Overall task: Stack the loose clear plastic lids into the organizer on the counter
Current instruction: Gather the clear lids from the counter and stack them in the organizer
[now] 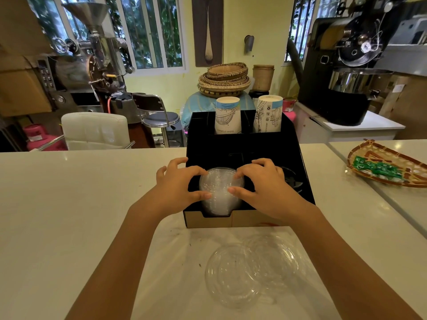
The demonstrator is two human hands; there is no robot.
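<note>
A black organizer (pixel 242 148) stands on the white counter ahead of me. Its front left slot holds a stack of clear plastic lids (pixel 219 188). My left hand (pixel 178 183) grips the stack's left side, and my right hand (pixel 261 183) grips its right side, fingers curled over the rim. Two loose clear lids lie on the counter between my forearms, one (pixel 231 276) overlapping the other (pixel 275 257). The front right slot (pixel 292 179) holds a dark object, partly hidden by my right hand.
Two stacks of printed paper cups (pixel 227 116) (pixel 268 115) stand in the organizer's rear slots. A woven tray with green packets (pixel 388 167) lies at the right. Beyond the counter are a white chair (pixel 94 130), a stool and coffee roasting machines.
</note>
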